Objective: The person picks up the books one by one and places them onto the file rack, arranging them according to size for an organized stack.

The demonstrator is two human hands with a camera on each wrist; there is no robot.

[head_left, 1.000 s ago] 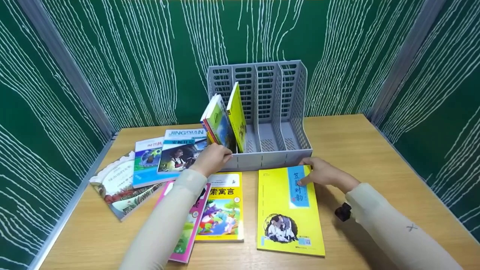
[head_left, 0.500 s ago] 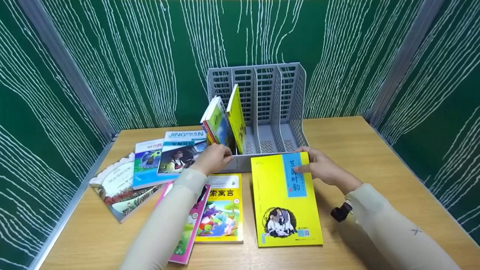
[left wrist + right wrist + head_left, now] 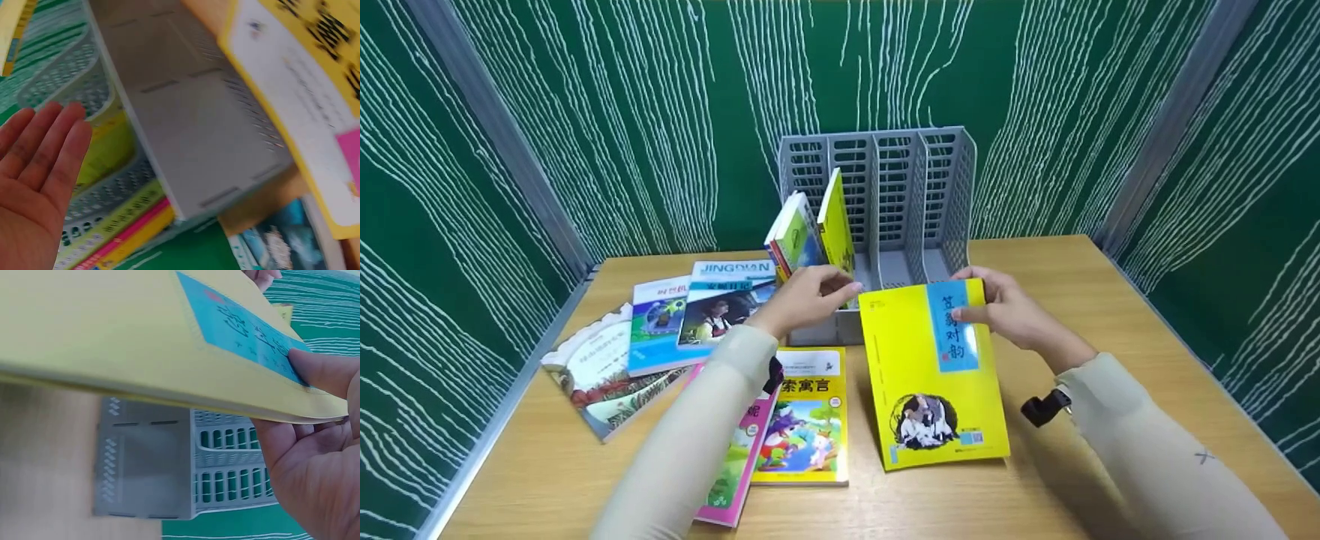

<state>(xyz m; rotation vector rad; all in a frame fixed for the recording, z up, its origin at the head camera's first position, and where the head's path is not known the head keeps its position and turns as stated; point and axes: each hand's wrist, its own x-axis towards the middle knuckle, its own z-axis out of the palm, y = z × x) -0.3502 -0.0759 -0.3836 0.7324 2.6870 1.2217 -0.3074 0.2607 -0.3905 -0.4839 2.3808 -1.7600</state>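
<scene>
My right hand (image 3: 1011,311) pinches a yellow book (image 3: 907,360) by its upper right edge, thumb on the blue title strip and fingers behind. The book tilts up, top edge toward the grey file rack (image 3: 847,328). In the right wrist view, the thumb (image 3: 323,371) presses the cover. My left hand (image 3: 808,300) holds nothing; its fingers reach toward the book's upper left corner, in front of the rack. The left wrist view shows that hand (image 3: 42,163) with fingers extended beside the rack. Books with white spines (image 3: 791,232) and a thin yellow book (image 3: 835,225) stand in the left compartments.
On the wooden table (image 3: 1057,300), a yellow storybook (image 3: 802,420) and a pink book (image 3: 735,480) lie under my left forearm. Farther left lie a JINGDIAN book (image 3: 720,307), a blue-and-white book (image 3: 656,330) and a floral-covered book (image 3: 600,367). Green walls enclose the table.
The yellow book has been raised and tilted from lying on the table, in my right hand. My left hand has left the rack's front edge by the books and moved right, toward the book's corner.
</scene>
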